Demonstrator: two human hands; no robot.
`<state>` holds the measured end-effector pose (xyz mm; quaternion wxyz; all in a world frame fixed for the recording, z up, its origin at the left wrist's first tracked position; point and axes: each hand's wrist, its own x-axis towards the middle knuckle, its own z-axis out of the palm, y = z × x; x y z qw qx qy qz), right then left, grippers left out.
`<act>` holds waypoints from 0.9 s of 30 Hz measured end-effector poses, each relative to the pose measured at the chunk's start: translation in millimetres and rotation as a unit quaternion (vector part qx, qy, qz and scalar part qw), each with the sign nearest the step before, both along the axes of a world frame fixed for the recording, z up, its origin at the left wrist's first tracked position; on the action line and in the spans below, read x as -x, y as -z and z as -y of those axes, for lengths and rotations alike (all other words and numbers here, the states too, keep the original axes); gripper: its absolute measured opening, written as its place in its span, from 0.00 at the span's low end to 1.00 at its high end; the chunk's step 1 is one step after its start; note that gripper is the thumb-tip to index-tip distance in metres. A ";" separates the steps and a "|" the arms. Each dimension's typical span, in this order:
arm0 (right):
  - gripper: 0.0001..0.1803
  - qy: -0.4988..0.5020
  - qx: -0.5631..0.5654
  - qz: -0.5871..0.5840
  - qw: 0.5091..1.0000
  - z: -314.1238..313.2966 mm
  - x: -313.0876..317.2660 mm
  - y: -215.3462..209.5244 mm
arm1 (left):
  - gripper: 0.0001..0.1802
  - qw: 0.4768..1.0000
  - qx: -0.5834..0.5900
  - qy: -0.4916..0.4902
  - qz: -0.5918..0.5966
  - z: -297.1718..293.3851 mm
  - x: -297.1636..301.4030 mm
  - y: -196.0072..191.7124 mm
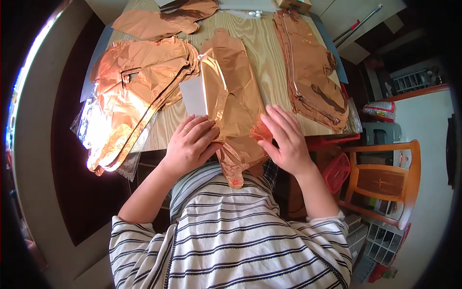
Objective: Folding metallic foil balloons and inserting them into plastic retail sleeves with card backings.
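A flat, uninflated rose-gold foil balloon lies lengthwise in front of me. Its near end folds over the table's front edge and hangs toward my lap. My left hand rests at its left edge, fingers slightly bent, thumb apart from them and by the hanging part. On the other side, my right hand is open with fingers stretched, beside the right edge; a reddish reflection or foil patch shows by its thumb. A white card lies partly under the balloon's left side.
The wooden table holds a stack of foil balloons at left, another stack at right, and more foil at the far left. Small white items sit at the back. A wooden chair and a red basket stand at right.
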<state>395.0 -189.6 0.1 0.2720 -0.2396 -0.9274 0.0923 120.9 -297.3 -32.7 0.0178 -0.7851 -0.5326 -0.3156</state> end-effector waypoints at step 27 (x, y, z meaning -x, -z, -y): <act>0.35 0.075 -0.094 0.068 0.990 14.8 -6.8 50.5 | 0.23 0.995 -0.073 -0.005 -0.072 10.2 -0.3 24.0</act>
